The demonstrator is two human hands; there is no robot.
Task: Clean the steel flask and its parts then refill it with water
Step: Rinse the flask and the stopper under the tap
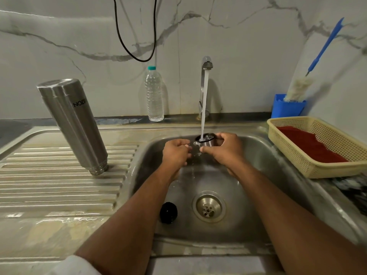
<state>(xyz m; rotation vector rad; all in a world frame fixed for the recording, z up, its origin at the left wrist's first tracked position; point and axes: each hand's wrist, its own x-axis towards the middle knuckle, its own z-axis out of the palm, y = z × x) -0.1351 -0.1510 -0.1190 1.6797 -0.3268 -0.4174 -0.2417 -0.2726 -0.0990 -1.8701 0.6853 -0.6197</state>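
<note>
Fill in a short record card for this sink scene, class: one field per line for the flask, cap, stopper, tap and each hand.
flask: steel flask upside down on the draining board
cap: steel cap under the running tap
stopper: black stopper lying in the sink beside the drain
right hand: right hand grips the cap
left hand: left hand, fingers curled, beside the cap; contact unclear
</note>
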